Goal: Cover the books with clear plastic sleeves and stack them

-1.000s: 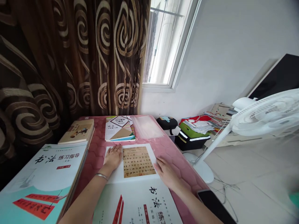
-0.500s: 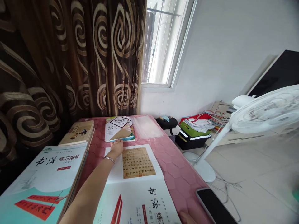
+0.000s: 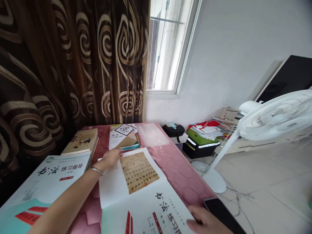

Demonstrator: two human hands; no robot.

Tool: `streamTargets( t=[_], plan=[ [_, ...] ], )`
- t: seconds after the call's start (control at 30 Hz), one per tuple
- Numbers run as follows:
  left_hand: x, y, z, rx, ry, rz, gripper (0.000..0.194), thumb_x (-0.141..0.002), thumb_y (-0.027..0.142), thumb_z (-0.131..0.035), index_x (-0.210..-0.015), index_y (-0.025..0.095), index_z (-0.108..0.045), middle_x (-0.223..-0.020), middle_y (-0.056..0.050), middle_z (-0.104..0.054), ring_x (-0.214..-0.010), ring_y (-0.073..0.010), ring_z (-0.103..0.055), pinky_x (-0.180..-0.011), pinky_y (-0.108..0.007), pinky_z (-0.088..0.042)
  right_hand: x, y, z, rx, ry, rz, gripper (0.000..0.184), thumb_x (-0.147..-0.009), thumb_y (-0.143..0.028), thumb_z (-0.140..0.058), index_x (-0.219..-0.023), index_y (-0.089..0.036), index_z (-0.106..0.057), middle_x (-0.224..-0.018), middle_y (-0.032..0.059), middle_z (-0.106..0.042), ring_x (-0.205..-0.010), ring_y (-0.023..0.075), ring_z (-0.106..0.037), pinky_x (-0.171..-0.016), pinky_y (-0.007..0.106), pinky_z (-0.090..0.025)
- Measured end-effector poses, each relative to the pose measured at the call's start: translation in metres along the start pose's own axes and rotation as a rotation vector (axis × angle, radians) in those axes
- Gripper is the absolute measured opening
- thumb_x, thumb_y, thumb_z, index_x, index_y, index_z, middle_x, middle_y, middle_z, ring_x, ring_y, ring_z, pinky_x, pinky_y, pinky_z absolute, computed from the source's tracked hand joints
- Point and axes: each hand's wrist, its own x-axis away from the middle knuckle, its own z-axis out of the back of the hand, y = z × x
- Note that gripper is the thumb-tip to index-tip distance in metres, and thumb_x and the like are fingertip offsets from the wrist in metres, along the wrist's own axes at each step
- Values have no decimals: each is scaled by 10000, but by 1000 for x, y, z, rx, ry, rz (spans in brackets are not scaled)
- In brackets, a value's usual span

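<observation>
Head view shows the left hand point(image 3: 109, 158) spread flat, steadying the calligraphy workbook point(image 3: 146, 203), while the right hand point(image 3: 206, 220), its grip unclear, lies by the lower corner.

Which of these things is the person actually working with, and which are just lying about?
In use: left hand, right hand, calligraphy workbook.

Lying about: workbook stack, textbook, phone, fan.
</observation>
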Motion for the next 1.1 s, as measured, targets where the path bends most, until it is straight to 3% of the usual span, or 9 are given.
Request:
streamTargets(
  t=[0.1, 0.2, 0.37, 0.5, 0.63, 0.8, 0.9, 0.97, 1.1],
  plan=[
    [26, -15, 16, 68, 40, 0, 119, -902, 283, -452, -907, 204, -541, -962, -66, -705, -915, -198, -652, -759, -281, -435, -30, -16, 42, 147, 30, 23, 209, -708, -391, -597, -785, -215, -681, -805, 33, -718, -790, 227, -659, -664, 283, -478],
    [60, -30, 13, 180, 67, 40, 111, -881, 310, -438, -844, 221, -495, -821, -13, -689, -794, -173, -640, -675, -263, -417, -67, -40, 76, 415, 118, 43, 145, -733, -291, -589, -758, -205, -703, -721, 9, -705, -717, 198, -641, -637, 262, -444],
    [120, -47, -12, 593, 111, 159, 244, -809, 396, -455, -966, 210, -475, -631, 30, -636, -656, -196, -606, -604, -290, -407, -135, -92, 90, 757, 203, 136, 206, -841, -212, -565, -912, -240, -757, -944, 36, -751, -867, 197, -671, -730, 258, -432],
    [154, -52, -16, 542, 146, 185, 230, -776, 451, -443, -842, 232, -464, -563, 40, -573, -607, -196, -561, -598, -297, -376, -178, -127, 67, 854, 246, 181, 194, -874, -233, -580, -969, -262, -746, -1032, 42, -736, -947, 214, -659, -784, 278, -419],
    [169, -53, -11, 474, 165, 216, 174, -779, 423, -416, -742, 254, -402, -556, 35, -566, -601, -184, -536, -603, -291, -354, -202, -143, 39, 954, 268, 241, 185, -871, -164, -588, -917, -227, -755, -1034, 92, -729, -946, 226, -658, -835, 300, -401],
    [168, -52, -6, 453, 192, 227, 171, -775, 401, -428, -699, 256, -381, -516, 43, -542, -554, -168, -489, -573, -285, -316, -205, -140, 26, 978, 337, 304, 214, -863, -102, -557, -924, -152, -756, -1012, 164, -714, -1034, 273, -621, -920, 364, -381],
    [165, -50, -4, 479, 209, 233, 182, -758, 406, -446, -683, 254, -382, -464, 64, -477, -512, -151, -436, -543, -275, -289, -195, -133, 8, 944, 421, 355, 268, -890, -139, -523, -1061, -158, -729, -1141, 166, -673, -1154, 290, -549, -993, 405, -357],
    [164, -47, -2, 521, 218, 245, 195, -737, 423, -463, -679, 252, -389, -438, 85, -407, -480, -136, -389, -514, -264, -268, -186, -127, -21, 835, 459, 418, 329, -924, -226, -496, -1207, -208, -664, -1244, 121, -635, -1188, 256, -530, -1026, 388, -368],
    [165, -36, 1, 725, 216, 293, 269, -685, 492, -522, -660, 249, -409, -466, 91, -391, -435, -120, -372, -438, -239, -248, -166, -119, -104, 4, 378, 593, 504, -932, -429, -467, -1400, -246, -494, -1412, 79, -528, -1286, 227, -483, -1079, 403, -384]
  ],
)
